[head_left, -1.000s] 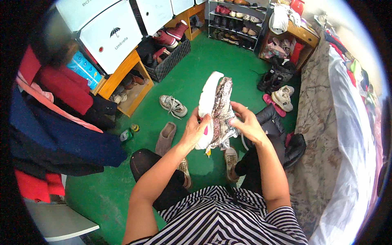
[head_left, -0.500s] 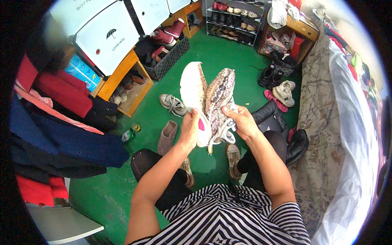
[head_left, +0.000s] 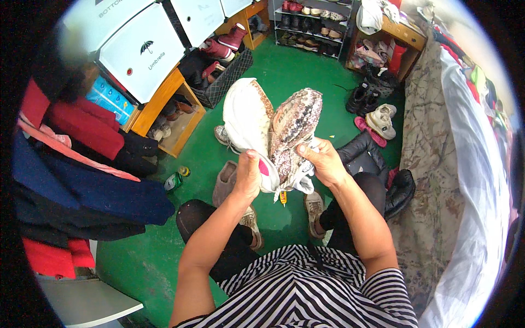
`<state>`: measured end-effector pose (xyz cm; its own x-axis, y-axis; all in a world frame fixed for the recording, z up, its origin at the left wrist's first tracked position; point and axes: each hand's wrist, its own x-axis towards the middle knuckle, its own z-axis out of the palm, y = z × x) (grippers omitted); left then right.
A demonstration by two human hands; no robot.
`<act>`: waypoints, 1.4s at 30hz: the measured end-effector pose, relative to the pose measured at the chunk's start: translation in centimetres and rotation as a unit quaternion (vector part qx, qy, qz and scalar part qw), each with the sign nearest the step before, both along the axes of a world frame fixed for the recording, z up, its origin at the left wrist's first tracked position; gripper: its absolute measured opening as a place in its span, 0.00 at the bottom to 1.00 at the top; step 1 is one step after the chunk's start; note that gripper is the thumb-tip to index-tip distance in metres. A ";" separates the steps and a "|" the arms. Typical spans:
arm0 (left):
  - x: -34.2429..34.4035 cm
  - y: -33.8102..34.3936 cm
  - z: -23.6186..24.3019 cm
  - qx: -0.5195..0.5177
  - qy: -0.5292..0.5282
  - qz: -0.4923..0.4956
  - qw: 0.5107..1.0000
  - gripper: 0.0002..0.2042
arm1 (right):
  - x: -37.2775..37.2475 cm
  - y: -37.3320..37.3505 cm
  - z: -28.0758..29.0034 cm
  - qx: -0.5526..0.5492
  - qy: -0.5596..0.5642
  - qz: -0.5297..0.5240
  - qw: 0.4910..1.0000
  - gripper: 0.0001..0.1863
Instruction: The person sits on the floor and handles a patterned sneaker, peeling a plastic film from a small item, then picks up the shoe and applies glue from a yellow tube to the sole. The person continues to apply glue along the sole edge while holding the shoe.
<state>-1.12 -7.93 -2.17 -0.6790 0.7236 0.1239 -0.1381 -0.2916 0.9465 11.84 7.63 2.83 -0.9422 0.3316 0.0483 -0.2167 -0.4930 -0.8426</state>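
In front of me is a worn shoe whose sole is parted from its upper; the two pieces spread like a V and meet near my hands. My left hand (head_left: 250, 174) is closed on the heel end of the white sole (head_left: 244, 116), which has a pink patch near my thumb. My right hand (head_left: 324, 164) grips the shoe upper (head_left: 296, 120), thumb pressed on its rough, mottled brown and white underside. White fabric and lace bunch below my right fingers. Under the shoe shows a small yellow tube-like thing (head_left: 283, 198).
A brown slipper (head_left: 225, 183) and a green bottle (head_left: 173, 182) are on the green floor to the left. A black padded jacket (head_left: 363, 153) lies at right, beside a patterned bed cover (head_left: 426, 164). White storage boxes (head_left: 143, 54) and a shoe rack (head_left: 311, 27) stand farther off.
The sole has tilted and swung left, and the upper has turned its underside more toward me. The gap between them looks wider at the top. Both hands keep their grip.
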 end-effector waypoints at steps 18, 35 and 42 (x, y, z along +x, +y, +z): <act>1.0 0.1 3.0 0.098 -0.051 -0.062 0.992 0.58 | 0.5 -0.4 -0.2 -0.007 0.066 0.019 0.998 0.15; 1.5 0.0 4.2 0.104 -0.084 -0.082 0.988 0.58 | 1.1 -0.4 -0.5 -0.015 0.077 0.018 0.997 0.14; 1.5 0.0 4.2 0.102 -0.093 -0.092 0.986 0.59 | 1.5 -0.5 -0.1 -0.022 0.092 0.012 0.995 0.14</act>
